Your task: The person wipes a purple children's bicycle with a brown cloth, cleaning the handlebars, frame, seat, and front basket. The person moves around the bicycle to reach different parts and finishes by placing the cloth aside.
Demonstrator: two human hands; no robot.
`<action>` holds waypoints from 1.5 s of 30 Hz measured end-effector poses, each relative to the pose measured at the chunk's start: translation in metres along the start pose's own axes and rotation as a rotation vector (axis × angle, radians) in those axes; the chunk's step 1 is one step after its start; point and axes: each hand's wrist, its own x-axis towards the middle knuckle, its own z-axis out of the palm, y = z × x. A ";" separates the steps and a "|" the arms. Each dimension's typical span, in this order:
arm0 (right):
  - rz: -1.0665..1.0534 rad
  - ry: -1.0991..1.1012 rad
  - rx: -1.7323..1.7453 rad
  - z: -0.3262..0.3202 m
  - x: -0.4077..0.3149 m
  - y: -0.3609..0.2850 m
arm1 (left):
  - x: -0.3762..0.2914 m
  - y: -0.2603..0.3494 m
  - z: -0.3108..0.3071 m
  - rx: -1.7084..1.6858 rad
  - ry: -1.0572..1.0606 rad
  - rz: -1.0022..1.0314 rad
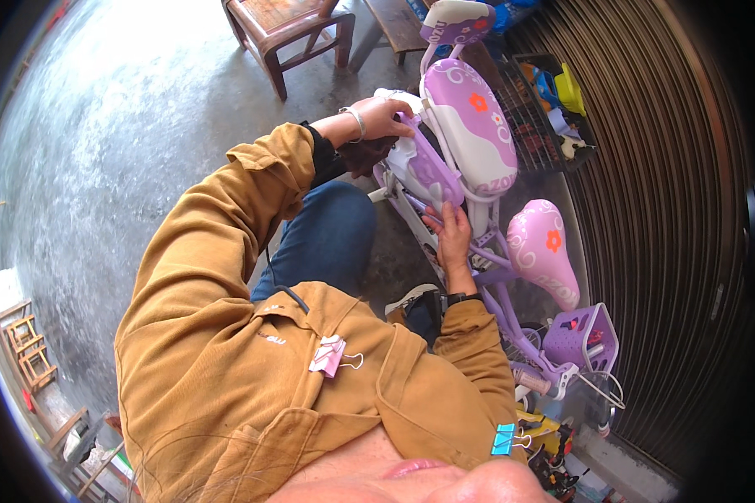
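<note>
A lilac plastic guard panel (437,168), partly covered by clear film, lies along the side of a child's bicycle, beside its padded rear seat (472,126). My left hand (380,119) grips the panel's far end, thumb and fingers on its edge. At the near end, my right hand (454,236) holds the panel between thumb and fingers. I cannot tell whether the panel is fastened to the bicycle. The pink saddle (544,248) is to the right of my right hand, and the lilac frame tube (506,308) runs below it.
A brown roller shutter (642,188) rises along the right. Near it is a black crate (550,160) of mixed items. The bicycle's lilac basket (560,342) holds small things. A wooden chair (289,34) and a low bench (402,28) stand ahead. Wooden frames (28,352) lie far left.
</note>
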 end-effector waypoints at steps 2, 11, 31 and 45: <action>-0.002 0.016 -0.005 0.000 0.000 0.000 | 0.003 0.003 0.000 0.010 -0.011 -0.010; 0.002 0.055 -0.073 0.000 0.001 0.004 | 0.003 0.011 -0.008 -0.040 0.009 0.032; 0.068 -0.005 -0.356 -0.013 -0.001 0.027 | -0.016 -0.040 0.027 -0.084 -0.123 -0.056; 0.261 0.006 -0.185 -0.016 0.001 0.037 | -0.016 -0.050 0.032 -0.096 -0.170 -0.095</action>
